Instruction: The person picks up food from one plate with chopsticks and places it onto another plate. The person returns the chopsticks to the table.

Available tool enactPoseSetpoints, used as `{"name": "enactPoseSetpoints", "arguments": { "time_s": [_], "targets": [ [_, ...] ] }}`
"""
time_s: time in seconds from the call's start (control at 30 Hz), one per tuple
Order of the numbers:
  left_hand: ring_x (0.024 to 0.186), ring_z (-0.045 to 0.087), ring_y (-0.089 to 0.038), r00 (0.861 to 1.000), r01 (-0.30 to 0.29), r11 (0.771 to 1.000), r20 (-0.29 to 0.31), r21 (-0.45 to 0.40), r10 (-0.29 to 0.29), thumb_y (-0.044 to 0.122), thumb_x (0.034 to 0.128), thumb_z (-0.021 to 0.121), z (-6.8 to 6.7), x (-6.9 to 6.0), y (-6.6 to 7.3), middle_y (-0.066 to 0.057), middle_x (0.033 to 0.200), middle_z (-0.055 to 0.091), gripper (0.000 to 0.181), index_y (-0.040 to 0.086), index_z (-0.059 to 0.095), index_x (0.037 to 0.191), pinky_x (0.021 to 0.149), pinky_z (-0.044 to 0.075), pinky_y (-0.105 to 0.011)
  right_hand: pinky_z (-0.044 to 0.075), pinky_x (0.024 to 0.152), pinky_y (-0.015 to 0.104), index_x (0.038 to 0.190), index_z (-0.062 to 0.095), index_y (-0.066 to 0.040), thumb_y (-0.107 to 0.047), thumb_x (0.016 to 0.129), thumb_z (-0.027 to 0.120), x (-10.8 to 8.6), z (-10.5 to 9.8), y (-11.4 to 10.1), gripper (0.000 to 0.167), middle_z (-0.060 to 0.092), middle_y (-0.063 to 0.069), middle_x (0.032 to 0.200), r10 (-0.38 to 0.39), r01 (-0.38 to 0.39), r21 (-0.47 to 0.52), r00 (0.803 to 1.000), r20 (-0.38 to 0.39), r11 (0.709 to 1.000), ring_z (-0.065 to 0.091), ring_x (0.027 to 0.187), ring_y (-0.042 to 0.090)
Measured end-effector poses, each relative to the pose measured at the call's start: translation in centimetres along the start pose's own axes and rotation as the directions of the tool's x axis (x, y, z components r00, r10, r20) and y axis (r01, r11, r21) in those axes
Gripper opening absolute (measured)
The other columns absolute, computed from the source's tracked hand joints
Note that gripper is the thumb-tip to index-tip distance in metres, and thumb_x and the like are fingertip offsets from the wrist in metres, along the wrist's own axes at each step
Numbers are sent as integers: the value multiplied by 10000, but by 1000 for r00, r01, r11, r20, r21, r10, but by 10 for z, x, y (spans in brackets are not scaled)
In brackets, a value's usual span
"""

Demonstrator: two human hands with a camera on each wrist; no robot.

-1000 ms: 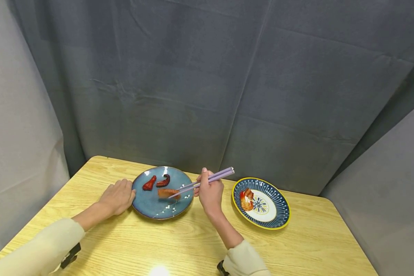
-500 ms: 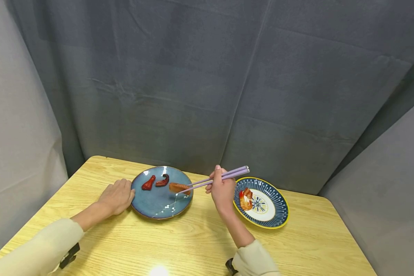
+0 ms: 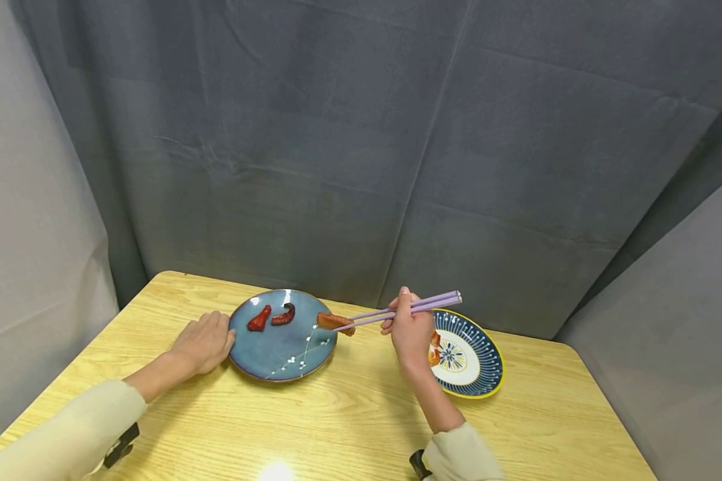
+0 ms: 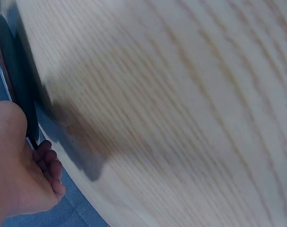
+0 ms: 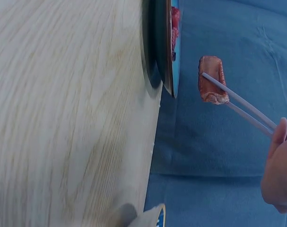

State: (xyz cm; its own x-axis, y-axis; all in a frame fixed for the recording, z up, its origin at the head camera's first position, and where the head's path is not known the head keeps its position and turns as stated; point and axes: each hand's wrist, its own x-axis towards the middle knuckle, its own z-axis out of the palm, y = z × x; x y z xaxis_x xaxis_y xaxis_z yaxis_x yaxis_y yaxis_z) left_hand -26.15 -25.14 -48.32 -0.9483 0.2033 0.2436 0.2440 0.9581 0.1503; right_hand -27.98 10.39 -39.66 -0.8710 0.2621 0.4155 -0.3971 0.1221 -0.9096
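Observation:
My right hand (image 3: 414, 332) grips a pair of lilac chopsticks (image 3: 428, 304). Their tips pinch a reddish-brown oblong piece of food (image 3: 335, 323), like a chunk of meat, raised above the right rim of the blue plate (image 3: 277, 357). In the right wrist view the food piece (image 5: 212, 80) hangs clear of the plate's edge. A red drumstick-shaped piece (image 3: 259, 318) and a dark red curled piece (image 3: 284, 314) lie on that plate. My left hand (image 3: 203, 343) holds the plate's left rim; in the left wrist view the rim passes between thumb and curled fingers (image 4: 51, 165).
A patterned blue-and-white plate (image 3: 487, 364) with a yellow rim stands to the right, partly behind my right hand. Orange-red food (image 3: 435, 349) lies on it, partly hidden. A grey curtain (image 3: 313, 153) hangs behind the wooden table (image 3: 313, 427).
My right hand has moved right, lifting the food piece in the chopsticks from the blue plate's middle to its right rim. The left hand has stayed in place.

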Motion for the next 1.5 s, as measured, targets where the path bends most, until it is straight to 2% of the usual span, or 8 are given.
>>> {"name": "enactPoseSetpoints", "arguments": {
  "time_s": [0.13, 0.4, 0.73, 0.87, 1.07, 1.27, 1.5],
  "targets": [
    [756, 489, -300, 1000, -9, 1000, -20, 4, 9, 174, 1002, 498, 3, 0, -2, -86, 787, 424, 207, 0, 501, 892, 639, 423, -461, 498, 389, 325, 765, 597, 85, -238, 1064, 474, 6, -9, 12, 457, 576, 239, 569, 3, -3, -9, 999, -33, 1000, 573, 395, 107],
    [752, 490, -296, 1000, -8, 1000, -10, 6, 8, 170, 1001, 509, 1, 0, -1, -81, 782, 418, 204, 3, 497, 885, 635, 426, -454, 489, 375, 312, 781, 587, 136, -206, 1064, 476, 11, -28, 11, 458, 567, 202, 552, 18, -18, 3, 997, -69, 1000, 571, 387, 135],
    [747, 486, -295, 1000, -6, 1000, -6, 5, 6, 165, 999, 520, 1, -1, -2, -81, 782, 421, 200, 4, 498, 881, 631, 423, -451, 474, 381, 239, 833, 559, 206, -130, 1064, 432, 9, -48, -17, 426, 577, 314, 598, 22, -27, -54, 995, -94, 998, 565, 380, 85],
    [747, 493, -298, 1000, -8, 1000, -9, 1, 8, 167, 996, 529, 0, -1, -1, -82, 781, 426, 203, 0, 504, 885, 633, 426, -454, 491, 384, 297, 834, 564, 193, -151, 1065, 438, 16, -60, -3, 433, 582, 314, 604, 33, -38, -43, 994, -100, 998, 576, 382, 121],
    [755, 493, -301, 1000, -11, 1000, -10, 9, 11, 169, 995, 532, 0, -1, 0, -84, 783, 423, 204, 0, 500, 887, 638, 428, -457, 484, 381, 281, 814, 568, 128, -252, 1069, 451, 25, -76, 19, 473, 593, 166, 555, 10, -19, -62, 990, -138, 998, 588, 385, 169],
    [768, 489, -300, 1000, -8, 1000, 6, 10, 8, 185, 1009, 510, 2, -1, -1, -84, 796, 424, 216, -1, 497, 901, 649, 426, -457, 488, 387, 286, 782, 588, 105, -276, 1064, 472, 28, -87, 25, 488, 593, 135, 565, -50, 29, -119, 983, -177, 993, 576, 386, 112],
    [769, 486, -305, 1000, -6, 1000, 10, 3, 6, 186, 1006, 509, 2, 0, -2, -87, 795, 424, 219, -5, 494, 899, 647, 421, -458, 482, 387, 257, 796, 585, 154, -246, 1059, 468, 31, -96, 22, 492, 600, 197, 573, -52, 29, -118, 978, -204, 993, 565, 383, 70]
  ]
}}
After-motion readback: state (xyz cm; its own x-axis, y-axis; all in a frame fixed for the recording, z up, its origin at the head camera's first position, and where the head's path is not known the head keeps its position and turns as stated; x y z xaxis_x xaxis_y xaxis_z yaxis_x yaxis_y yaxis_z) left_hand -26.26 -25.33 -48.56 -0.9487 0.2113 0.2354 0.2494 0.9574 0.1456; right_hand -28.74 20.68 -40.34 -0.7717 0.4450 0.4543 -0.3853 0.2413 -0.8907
